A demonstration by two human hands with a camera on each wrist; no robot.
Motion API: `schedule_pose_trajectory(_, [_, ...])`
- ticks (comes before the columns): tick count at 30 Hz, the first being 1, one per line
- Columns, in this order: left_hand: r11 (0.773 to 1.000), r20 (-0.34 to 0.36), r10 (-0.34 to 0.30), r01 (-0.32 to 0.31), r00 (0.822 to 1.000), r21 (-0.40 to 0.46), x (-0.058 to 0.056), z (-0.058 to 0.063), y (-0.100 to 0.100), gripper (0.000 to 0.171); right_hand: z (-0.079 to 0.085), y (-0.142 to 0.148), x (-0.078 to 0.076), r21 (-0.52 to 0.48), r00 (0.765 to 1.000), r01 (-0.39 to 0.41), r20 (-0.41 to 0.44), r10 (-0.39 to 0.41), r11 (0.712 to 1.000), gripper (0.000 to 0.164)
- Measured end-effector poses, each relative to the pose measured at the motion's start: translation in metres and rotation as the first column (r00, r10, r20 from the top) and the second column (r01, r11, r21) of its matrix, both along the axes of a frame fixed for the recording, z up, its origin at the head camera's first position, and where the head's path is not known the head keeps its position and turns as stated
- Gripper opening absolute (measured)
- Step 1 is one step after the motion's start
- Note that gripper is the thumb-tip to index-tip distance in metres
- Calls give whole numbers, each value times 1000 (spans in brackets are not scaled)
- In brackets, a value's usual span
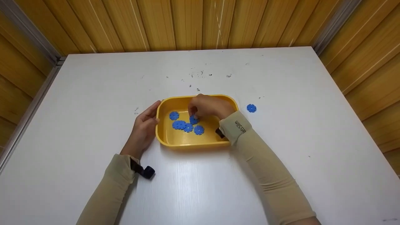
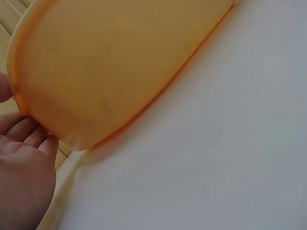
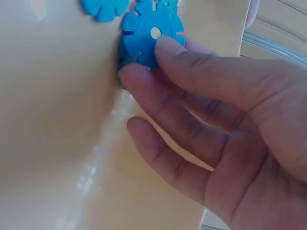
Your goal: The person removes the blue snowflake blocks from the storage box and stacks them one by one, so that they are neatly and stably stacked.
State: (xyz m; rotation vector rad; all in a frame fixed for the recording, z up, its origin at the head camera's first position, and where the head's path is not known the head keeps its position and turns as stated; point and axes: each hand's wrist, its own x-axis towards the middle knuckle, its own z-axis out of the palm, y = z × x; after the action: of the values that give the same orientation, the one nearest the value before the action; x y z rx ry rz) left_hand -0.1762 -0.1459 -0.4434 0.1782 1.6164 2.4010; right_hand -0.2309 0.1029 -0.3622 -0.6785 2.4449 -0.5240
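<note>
Left hand (image 1: 142, 131): left of centre in the frame, grips the yellow tray (image 1: 187, 145) at its left end, fingers bent against the outer wall, thumb at the rim. A steady, light hold there should keep the tray from sliding.
Loose discs in tray: a lone disc (image 1: 174, 115) lies at centre left, overlapping discs (image 1: 179, 125) just below it, another disc (image 1: 188, 127) beside them, and a lower disc (image 1: 199, 130) further right.
Pinched disc (image 3: 144, 28): mid-frame, inside the tray, between the right hand's thumb and fingers. Blue edges show behind it; whether they are gripped too, I cannot tell. Pinching near the rim, with the slots visible, would probably give better control.
Right hand (image 1: 207, 106): reaches over the tray's right half, closed on that disc. Its wrist is best kept clear of the wall.
Outlying disc (image 1: 251, 110): right of centre, flat on the white table (image 1: 297, 175), apart from the tray.
</note>
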Motion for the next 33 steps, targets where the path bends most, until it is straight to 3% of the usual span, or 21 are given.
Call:
schedule_pose_trajectory(11, [1000,12,-11,11,1000,-19,2,1,0,67,13,11,2,4,1000,11,-19,-11,1000,20])
schedule_pose_trajectory(21, [1000,10,-19,19,1000,-4,0,3,0,67,28,34,4,-106,997,13,-72,-21,994,22])
schedule_pose_trajectory(33, [1000,-22,-17,17,1000,-3,2,1,0,68,41,67,10,-229,978,21,-197,-67,973,20])
